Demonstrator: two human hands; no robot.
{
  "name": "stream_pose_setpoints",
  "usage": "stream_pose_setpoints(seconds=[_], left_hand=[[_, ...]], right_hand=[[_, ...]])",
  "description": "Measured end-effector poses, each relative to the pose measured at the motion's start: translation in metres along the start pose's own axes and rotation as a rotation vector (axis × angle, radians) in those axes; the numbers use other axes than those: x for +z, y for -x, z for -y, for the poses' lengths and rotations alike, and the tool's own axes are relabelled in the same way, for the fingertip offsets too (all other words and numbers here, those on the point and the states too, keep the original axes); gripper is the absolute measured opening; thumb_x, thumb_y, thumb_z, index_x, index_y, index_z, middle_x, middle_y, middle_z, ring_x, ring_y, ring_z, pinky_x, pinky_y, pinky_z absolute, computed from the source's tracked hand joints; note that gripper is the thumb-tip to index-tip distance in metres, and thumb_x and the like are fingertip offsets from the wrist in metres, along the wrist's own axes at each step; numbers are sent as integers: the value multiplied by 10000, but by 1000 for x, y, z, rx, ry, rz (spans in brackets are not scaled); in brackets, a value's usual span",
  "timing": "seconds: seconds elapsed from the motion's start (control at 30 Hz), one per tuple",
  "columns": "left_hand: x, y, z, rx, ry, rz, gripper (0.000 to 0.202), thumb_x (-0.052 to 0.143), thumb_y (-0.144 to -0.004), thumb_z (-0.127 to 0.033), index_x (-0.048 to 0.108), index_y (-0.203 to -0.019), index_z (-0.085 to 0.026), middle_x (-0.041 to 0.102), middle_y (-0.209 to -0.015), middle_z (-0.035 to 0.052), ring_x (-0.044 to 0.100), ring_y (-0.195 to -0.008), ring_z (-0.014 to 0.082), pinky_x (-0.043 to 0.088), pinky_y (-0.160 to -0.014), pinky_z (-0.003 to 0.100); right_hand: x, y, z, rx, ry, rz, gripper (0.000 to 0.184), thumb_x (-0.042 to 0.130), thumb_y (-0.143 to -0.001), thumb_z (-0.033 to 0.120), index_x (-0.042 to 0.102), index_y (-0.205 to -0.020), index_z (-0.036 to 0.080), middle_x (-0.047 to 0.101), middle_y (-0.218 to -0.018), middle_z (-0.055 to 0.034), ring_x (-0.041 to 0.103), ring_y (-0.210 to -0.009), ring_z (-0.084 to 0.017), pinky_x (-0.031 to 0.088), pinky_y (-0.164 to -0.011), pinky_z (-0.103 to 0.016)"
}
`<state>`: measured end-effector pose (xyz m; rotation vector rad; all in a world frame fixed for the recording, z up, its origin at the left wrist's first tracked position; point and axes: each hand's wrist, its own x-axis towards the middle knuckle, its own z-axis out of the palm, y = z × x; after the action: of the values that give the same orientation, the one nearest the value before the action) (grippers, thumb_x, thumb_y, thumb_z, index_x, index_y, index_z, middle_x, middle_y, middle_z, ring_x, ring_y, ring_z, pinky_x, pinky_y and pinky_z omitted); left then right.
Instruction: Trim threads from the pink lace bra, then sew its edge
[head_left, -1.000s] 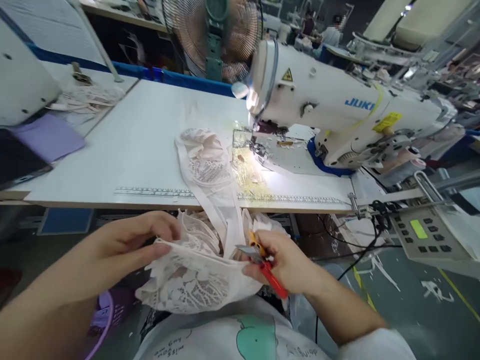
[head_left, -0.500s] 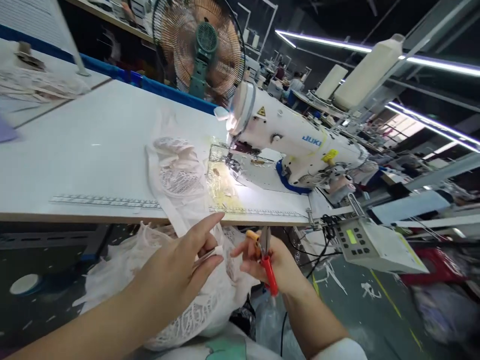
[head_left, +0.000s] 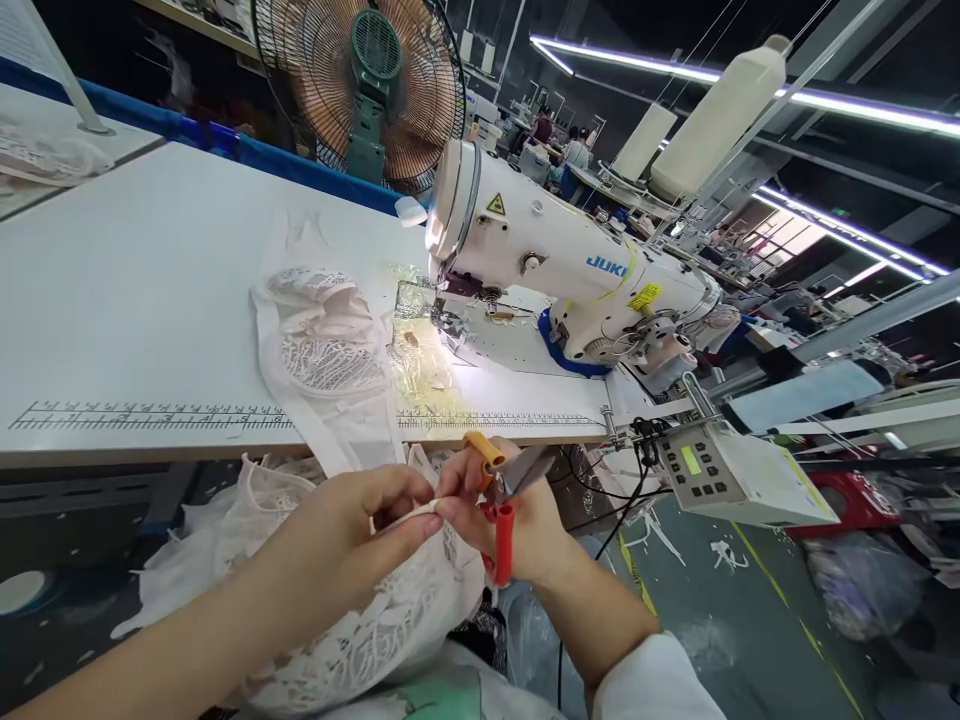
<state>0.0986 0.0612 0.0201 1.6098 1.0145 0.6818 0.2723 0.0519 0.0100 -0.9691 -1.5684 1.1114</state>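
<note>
My left hand (head_left: 352, 535) pinches a thin white strap (head_left: 409, 514) of the white lace garment (head_left: 352, 640) that lies bunched over my lap. My right hand (head_left: 510, 520) meets it at the strap's end, fingertips pinched on the strap, with red and orange thread snips (head_left: 501, 500) held in the palm and their blades pointing up to the right. The strap runs up over the table edge to more lace pieces (head_left: 319, 335) lying on the white table (head_left: 135, 300).
A white JUKI sewing machine (head_left: 570, 270) stands on the table to the right, its lamp lighting the needle plate. A control box (head_left: 731, 475) hangs at the table's right end. A green fan (head_left: 360, 80) stands behind. Other workers sit far back.
The view has swung up and right. My two hands have come together, and both now pinch the strap; the snips have tilted so the blades point up-right.
</note>
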Motion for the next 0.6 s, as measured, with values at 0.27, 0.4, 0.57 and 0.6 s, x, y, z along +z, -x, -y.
stream_pose_setpoints(seconds=[0.27,0.4,0.57,0.6], left_hand=[[-10,-8,-7,-87,37,133,397,494,-752,-456,355,-484,-198,250,-488,-50,224,-446,83,166,-409,247],[-15,-13,3,-99,59,181,388,522,-746,-435,364,-487,-193,270,-490,-45,241,-452,86,184,-430,246],[-21,-20,9,-178,155,242,408,569,-731,-429,346,-485,-191,247,-494,-46,199,-462,80,139,-442,248],[-21,-20,8,-203,170,253,413,579,-726,-433,348,-484,-191,242,-490,-49,187,-458,78,128,-441,248]], right_hand=[[-17,-12,-1,9,80,248,426,631,-774,581,419,-794,212,529,-769,-22,485,-664,-137,423,-602,-277],[-39,-13,-4,80,328,601,643,381,-743,837,435,-810,199,484,-735,-20,448,-635,-139,394,-563,-279],[-44,3,-19,135,415,687,656,287,-747,851,436,-749,213,487,-681,-5,431,-583,-124,343,-516,-259],[-42,6,-20,142,419,645,635,326,-743,839,435,-728,214,478,-660,2,421,-571,-119,335,-512,-255]])
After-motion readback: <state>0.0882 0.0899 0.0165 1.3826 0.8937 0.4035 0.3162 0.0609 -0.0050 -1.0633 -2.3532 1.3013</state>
